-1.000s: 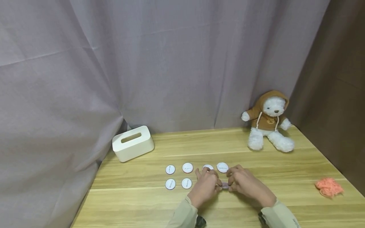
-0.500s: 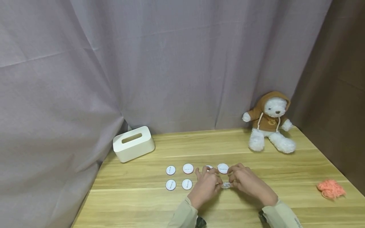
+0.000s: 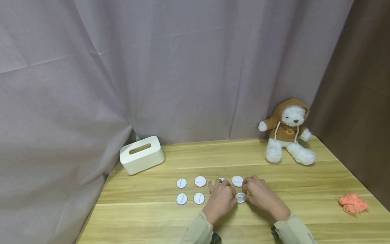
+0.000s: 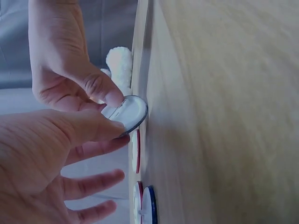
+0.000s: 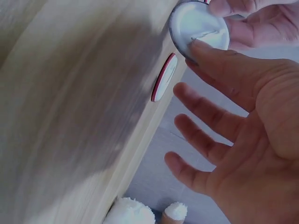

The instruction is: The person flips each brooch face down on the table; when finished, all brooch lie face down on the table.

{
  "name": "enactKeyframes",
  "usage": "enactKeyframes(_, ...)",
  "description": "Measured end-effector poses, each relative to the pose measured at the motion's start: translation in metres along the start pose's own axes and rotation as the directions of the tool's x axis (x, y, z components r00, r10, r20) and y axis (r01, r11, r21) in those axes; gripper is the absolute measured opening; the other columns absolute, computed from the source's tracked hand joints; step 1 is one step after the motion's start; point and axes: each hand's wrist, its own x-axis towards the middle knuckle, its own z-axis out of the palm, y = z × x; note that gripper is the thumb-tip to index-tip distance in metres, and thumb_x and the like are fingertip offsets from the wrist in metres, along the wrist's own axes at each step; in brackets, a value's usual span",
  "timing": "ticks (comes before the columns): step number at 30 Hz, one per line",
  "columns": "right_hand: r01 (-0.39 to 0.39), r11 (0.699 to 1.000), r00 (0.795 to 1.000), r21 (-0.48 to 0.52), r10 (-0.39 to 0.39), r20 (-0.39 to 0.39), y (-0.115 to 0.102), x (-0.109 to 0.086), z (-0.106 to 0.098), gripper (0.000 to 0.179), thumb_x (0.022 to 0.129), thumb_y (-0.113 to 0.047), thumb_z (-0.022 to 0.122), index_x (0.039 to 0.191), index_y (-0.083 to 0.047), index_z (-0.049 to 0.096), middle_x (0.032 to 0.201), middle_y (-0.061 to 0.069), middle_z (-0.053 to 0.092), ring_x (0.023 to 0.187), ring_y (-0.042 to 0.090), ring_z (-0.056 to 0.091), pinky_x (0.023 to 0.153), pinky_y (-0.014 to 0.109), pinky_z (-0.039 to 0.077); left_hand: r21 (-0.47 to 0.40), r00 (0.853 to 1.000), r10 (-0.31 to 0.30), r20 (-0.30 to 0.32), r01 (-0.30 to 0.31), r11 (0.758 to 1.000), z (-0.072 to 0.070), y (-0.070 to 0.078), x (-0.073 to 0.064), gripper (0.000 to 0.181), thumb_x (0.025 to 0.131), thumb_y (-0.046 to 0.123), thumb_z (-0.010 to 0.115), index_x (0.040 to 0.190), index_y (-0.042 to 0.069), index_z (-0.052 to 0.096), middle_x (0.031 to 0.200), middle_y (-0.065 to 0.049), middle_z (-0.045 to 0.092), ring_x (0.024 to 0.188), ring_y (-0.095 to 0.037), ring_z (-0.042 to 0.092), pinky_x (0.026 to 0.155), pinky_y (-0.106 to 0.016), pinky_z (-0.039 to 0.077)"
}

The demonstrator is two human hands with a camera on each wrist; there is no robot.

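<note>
Both hands hold one round pin-back button badge (image 3: 240,198) between them, its white back with the metal pin facing up in the head view. My left hand (image 3: 220,200) pinches its left edge between thumb and index finger, the other fingers spread. My right hand (image 3: 264,197) pinches the opposite edge; its thumb lies by the pin in the right wrist view, where the badge (image 5: 196,28) is tilted just off the table. Several other badges lie pin side up, among them one (image 3: 237,181) behind the hands and one (image 3: 222,179) partly hidden by my left hand.
More badges, such as one (image 3: 181,199), lie in two rows to the left on the wooden table (image 3: 146,217). A white tissue box (image 3: 142,157) stands at the back left, a teddy bear (image 3: 287,132) at the back right. Coral yarn (image 3: 353,204) lies at right.
The held badge has turned from nearly edge-on, its purplish side showing, to its white back facing up. Both hands stay in about the same place.
</note>
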Motion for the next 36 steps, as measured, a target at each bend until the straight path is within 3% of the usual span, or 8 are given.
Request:
enactKeyframes(5, -0.071, 0.997, 0.997, 0.004, 0.071, 0.012, -0.004, 0.001, 0.000, 0.013, 0.074, -0.005, 0.080, 0.076, -0.015, 0.072, 0.085, -0.004, 0.060, 0.081, 0.019, 0.050, 0.070, 0.042, 0.042, 0.030, 0.999, -0.035, -0.013, 0.036, 0.999, 0.003, 0.001, 0.001, 0.005, 0.076, 0.028, 0.079, 0.074, 0.026, 0.075, 0.099, 0.001, 0.066, 0.095, -0.023, 0.054, 0.086, -0.060, 0.037)
enactKeyframes(12, -0.125, 0.992, 0.991, 0.016, 0.124, 0.058, -0.004, 0.001, 0.004, 0.012, 0.075, -0.007, 0.080, 0.076, -0.015, 0.071, 0.078, -0.003, 0.058, 0.076, 0.019, 0.049, 0.068, 0.044, 0.042, 0.051, 0.998, -0.061, 0.005, 0.061, 0.997, 0.006, 0.003, 0.002, 0.008, 0.077, 0.029, 0.080, 0.084, 0.026, 0.079, 0.100, 0.000, 0.066, 0.097, -0.025, 0.054, 0.087, -0.064, 0.039)
enactKeyframes(18, -0.167, 0.986, 0.982, 0.026, 0.164, 0.091, -0.002, 0.003, 0.009, 0.018, 0.075, -0.007, 0.081, 0.071, -0.018, 0.067, 0.074, -0.005, 0.056, 0.074, 0.019, 0.049, 0.066, 0.046, 0.042, 0.083, 0.998, -0.058, -0.005, 0.058, 0.995, 0.011, 0.004, 0.003, 0.010, 0.078, 0.028, 0.080, 0.072, 0.023, 0.073, 0.092, 0.002, 0.063, 0.097, -0.025, 0.054, 0.083, -0.059, 0.040)
enactKeyframes(24, -0.175, 0.984, 0.981, 0.028, 0.172, 0.086, -0.002, 0.005, 0.012, 0.019, 0.076, -0.005, 0.080, 0.073, -0.016, 0.065, 0.073, -0.004, 0.056, 0.074, 0.020, 0.049, 0.066, 0.046, 0.041, 0.080, 0.998, -0.065, -0.007, 0.065, 0.995, 0.011, 0.004, 0.004, 0.015, 0.077, 0.026, 0.080, 0.068, 0.022, 0.069, 0.091, 0.002, 0.063, 0.095, -0.024, 0.054, 0.082, -0.055, 0.039)
enactKeyframes(31, -0.174, 0.984, 0.983, 0.025, 0.172, 0.066, -0.002, 0.004, 0.014, 0.022, 0.076, -0.003, 0.081, 0.074, -0.015, 0.062, 0.074, -0.004, 0.055, 0.073, 0.019, 0.048, 0.065, 0.044, 0.040, 0.045, 0.997, -0.074, 0.007, 0.073, 0.996, 0.010, 0.004, 0.005, 0.013, 0.077, 0.024, 0.081, 0.069, 0.020, 0.071, 0.092, 0.001, 0.063, 0.102, -0.027, 0.055, 0.087, -0.063, 0.039)
enactKeyframes(36, -0.163, 0.986, 0.985, 0.038, 0.160, 0.068, -0.002, 0.004, 0.010, 0.021, 0.077, -0.004, 0.079, 0.074, -0.016, 0.062, 0.073, -0.006, 0.054, 0.072, 0.018, 0.049, 0.065, 0.043, 0.040, 0.013, 0.998, -0.059, 0.017, 0.059, 0.998, 0.010, 0.000, 0.004, 0.016, 0.079, 0.026, 0.078, 0.068, 0.021, 0.068, 0.094, 0.002, 0.062, 0.099, -0.024, 0.053, 0.087, -0.062, 0.038)
